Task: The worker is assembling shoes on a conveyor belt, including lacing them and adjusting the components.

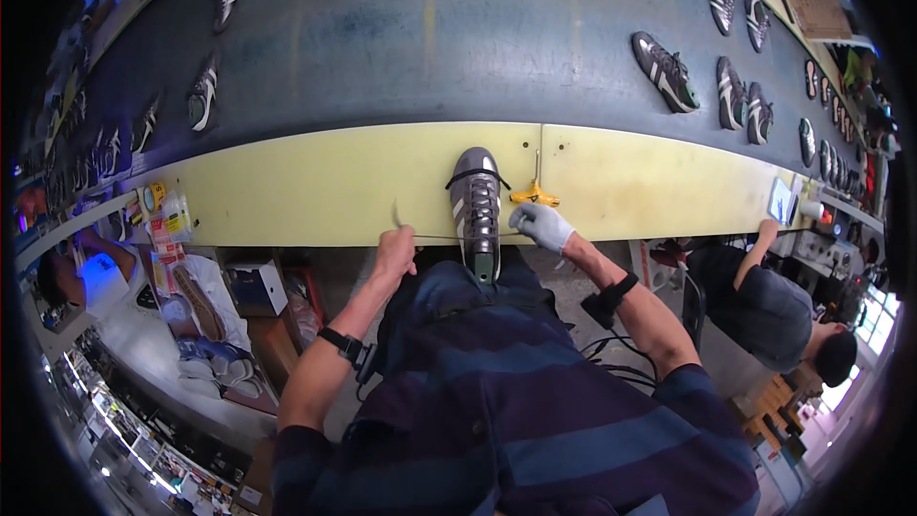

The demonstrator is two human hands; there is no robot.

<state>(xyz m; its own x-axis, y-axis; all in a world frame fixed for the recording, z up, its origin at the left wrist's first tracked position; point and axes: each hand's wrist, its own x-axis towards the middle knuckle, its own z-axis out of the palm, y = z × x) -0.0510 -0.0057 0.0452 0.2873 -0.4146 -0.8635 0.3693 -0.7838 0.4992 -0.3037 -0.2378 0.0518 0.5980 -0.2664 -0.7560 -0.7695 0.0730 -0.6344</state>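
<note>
Resting on the desk [334,182]: striped grey shoe [462,203], toe away, heel past the near edge
Lace [441,237]: stretched across the shoe
Left hand [395,252]: grip closed on lace
Gloved right hand [544,227]: grip pinching lace
Yellow-handled tool [535,195]: right of the shoe

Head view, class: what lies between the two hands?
In the head view, the grey shoe and a thin cord lie between bare left hand and gloved right hand.
</note>
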